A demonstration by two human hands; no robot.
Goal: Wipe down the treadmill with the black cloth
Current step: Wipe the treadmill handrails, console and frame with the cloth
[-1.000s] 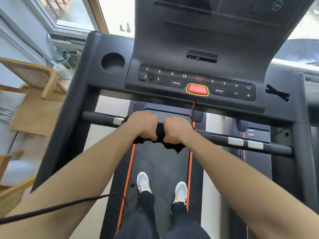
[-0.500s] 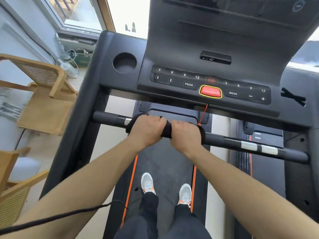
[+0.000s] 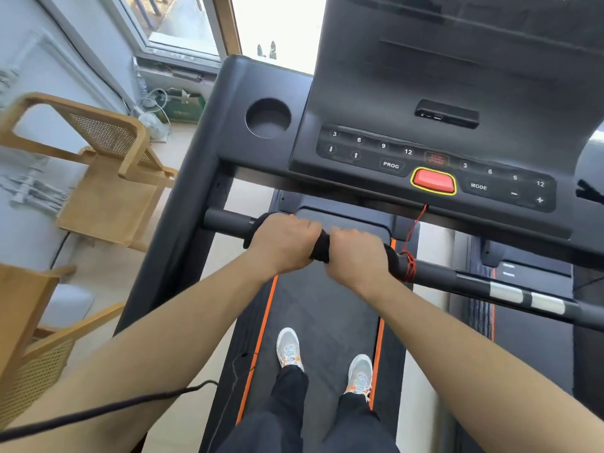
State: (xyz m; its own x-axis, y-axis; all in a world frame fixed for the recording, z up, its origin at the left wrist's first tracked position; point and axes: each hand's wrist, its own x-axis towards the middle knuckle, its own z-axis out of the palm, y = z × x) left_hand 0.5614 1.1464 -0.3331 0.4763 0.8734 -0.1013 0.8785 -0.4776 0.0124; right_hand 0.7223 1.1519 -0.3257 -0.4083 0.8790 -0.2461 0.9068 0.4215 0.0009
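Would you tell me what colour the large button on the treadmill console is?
The button is red with a yellow rim; the head view shows it best.

Black cloth (image 3: 321, 247) around treadmill handlebar (image 3: 457, 278)

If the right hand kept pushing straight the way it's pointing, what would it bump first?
The right hand grips the black cloth wrapped on the handlebar, so that bar would stop it straight away. Beyond it, probably the console edge, though depth is unclear.

Treadmill (image 3: 202, 142) handlebar (image 3: 225, 222) and belt (image 3: 323, 305)
A black cloth (image 3: 322, 246) wraps the handlebar, red cord (image 3: 408, 266) coiled beside it; two pale shoes (image 3: 289, 348) stand on the belt.
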